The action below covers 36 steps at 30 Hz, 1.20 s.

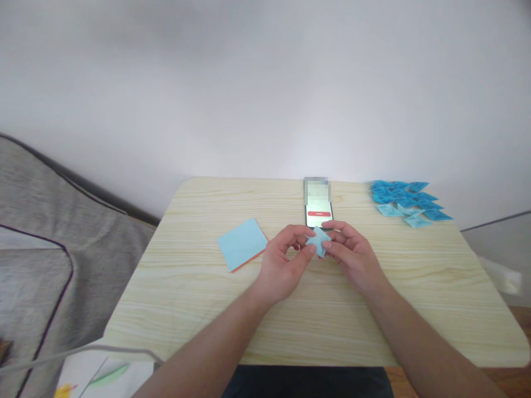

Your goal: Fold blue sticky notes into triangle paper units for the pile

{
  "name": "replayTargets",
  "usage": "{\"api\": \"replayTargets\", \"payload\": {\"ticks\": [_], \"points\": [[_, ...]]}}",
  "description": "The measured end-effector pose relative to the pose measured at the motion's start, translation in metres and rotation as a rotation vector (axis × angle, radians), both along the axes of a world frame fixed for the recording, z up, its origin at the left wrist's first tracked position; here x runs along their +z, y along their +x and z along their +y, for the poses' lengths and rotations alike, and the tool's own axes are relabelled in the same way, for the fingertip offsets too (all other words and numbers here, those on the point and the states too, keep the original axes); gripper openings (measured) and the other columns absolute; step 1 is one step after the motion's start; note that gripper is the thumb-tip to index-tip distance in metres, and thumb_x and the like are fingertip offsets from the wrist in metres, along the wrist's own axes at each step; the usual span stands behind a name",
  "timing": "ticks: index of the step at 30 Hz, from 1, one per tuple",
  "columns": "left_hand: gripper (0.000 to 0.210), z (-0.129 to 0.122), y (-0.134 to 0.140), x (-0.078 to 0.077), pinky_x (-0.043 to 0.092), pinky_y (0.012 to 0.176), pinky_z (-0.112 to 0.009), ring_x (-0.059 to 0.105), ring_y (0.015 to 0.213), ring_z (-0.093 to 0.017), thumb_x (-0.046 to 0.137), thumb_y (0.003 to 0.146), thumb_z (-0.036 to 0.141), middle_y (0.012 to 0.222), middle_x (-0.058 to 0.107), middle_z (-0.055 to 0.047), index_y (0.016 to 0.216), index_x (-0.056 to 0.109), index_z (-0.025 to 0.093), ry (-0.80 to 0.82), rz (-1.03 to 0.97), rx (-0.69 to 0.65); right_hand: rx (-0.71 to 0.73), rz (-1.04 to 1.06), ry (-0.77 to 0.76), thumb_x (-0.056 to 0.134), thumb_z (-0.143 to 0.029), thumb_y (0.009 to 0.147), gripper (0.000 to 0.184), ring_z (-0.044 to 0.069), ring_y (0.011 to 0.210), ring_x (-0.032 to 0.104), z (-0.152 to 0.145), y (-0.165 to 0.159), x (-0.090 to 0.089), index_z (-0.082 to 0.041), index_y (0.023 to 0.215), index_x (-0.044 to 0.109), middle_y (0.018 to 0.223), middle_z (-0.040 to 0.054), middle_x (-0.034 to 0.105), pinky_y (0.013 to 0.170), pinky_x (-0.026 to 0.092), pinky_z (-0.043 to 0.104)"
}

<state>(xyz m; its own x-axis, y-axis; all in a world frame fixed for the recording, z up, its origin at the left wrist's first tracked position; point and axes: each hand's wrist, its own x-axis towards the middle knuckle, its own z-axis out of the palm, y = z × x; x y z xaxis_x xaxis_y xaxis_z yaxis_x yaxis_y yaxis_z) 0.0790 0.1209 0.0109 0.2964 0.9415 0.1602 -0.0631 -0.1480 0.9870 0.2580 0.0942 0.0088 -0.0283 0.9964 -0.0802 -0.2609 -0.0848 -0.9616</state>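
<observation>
A small folded piece of light blue paper (318,241) is held up between my two hands, over the middle of the table. My left hand (286,262) pinches its left side between thumb and fingers. On the right side, my right hand (352,254) grips it with the thumb on the near face and the fingers behind. To the left lies a stack of square paper (243,243), light blue on top with an orange edge showing below. Several folded blue paper pieces (404,198) rest in a cluster at the table's back right, some darker and some lighter.
Just behind my hands a phone (319,207) with a lit screen lies on the wood-grain table (186,309). A white wall (265,99) borders the table's back edge. Grey fabric (99,237) stands at the left, with a pale cable (108,348) near the lower left corner.
</observation>
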Motion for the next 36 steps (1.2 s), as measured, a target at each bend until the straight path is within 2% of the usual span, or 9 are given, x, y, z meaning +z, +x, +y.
{"api": "replayTargets", "payload": {"ticks": [6,13,20,25,30,33,36], "points": [[0.025,-0.001,0.0,0.001,0.048,0.08,-0.031,0.06,0.081,-0.015,0.071,0.09,0.028,0.09,0.066,-0.002,0.112,0.061,0.023,0.014,0.016,0.028,0.046,0.035,-0.057,0.086,-0.027,0.074,0.048,0.016,0.08,0.065,0.001,0.0,-0.006,-0.025,0.118,0.066,0.098,0.0027,0.073,0.073,0.055,0.033],[0.023,0.001,0.0,0.001,0.047,0.08,-0.03,0.062,0.083,-0.016,0.07,0.09,0.028,0.089,0.067,-0.002,0.11,0.059,0.022,0.005,0.005,0.053,0.164,-0.092,-0.039,0.082,-0.033,0.079,0.026,0.017,0.078,0.065,0.002,0.005,-0.003,-0.02,0.1,0.076,0.091,0.0044,0.073,0.074,0.055,0.033],[0.025,0.002,0.0,0.001,0.048,0.08,-0.031,0.064,0.081,-0.017,0.071,0.09,0.032,0.085,0.067,-0.002,0.109,0.058,0.022,-0.033,-0.032,0.053,0.142,-0.035,-0.055,0.075,-0.037,0.085,0.019,0.018,0.074,0.065,0.001,0.005,-0.002,-0.019,0.089,0.077,0.084,0.0051,0.073,0.072,0.055,0.035],[0.024,0.003,-0.001,0.0,0.048,0.081,-0.031,0.062,0.083,-0.016,0.071,0.09,0.031,0.089,0.067,-0.002,0.11,0.06,0.023,-0.023,-0.055,0.032,0.108,-0.062,-0.058,0.078,-0.038,0.083,0.019,0.017,0.071,0.065,0.001,0.004,-0.001,-0.019,0.087,0.075,0.081,0.004,0.073,0.07,0.056,0.034],[0.01,0.002,-0.001,0.003,0.047,0.083,-0.032,0.061,0.089,-0.017,0.066,0.093,0.027,0.097,0.068,-0.004,0.102,0.069,0.023,0.043,0.004,0.013,0.087,-0.057,-0.068,0.077,-0.034,0.084,0.017,0.015,0.065,0.063,0.001,0.004,-0.001,-0.019,0.078,0.071,0.074,0.0016,0.071,0.066,0.053,0.031],[0.009,0.001,-0.001,0.008,0.046,0.083,-0.032,0.06,0.086,-0.017,0.065,0.092,0.021,0.091,0.069,-0.003,0.096,0.072,0.022,0.079,0.075,-0.039,0.091,-0.036,-0.071,0.076,-0.033,0.085,0.017,0.015,0.065,0.063,0.001,0.004,-0.002,-0.019,0.076,0.07,0.074,0.0016,0.07,0.066,0.052,0.03],[0.009,0.0,0.0,0.011,0.045,0.08,-0.031,0.057,0.082,-0.016,0.068,0.087,0.015,0.085,0.066,-0.002,0.093,0.072,0.021,0.104,0.124,-0.035,0.097,-0.034,-0.074,0.075,-0.032,0.086,0.017,0.014,0.066,0.063,0.001,0.005,-0.003,-0.019,0.076,0.07,0.074,0.0015,0.069,0.068,0.052,0.03]]}}
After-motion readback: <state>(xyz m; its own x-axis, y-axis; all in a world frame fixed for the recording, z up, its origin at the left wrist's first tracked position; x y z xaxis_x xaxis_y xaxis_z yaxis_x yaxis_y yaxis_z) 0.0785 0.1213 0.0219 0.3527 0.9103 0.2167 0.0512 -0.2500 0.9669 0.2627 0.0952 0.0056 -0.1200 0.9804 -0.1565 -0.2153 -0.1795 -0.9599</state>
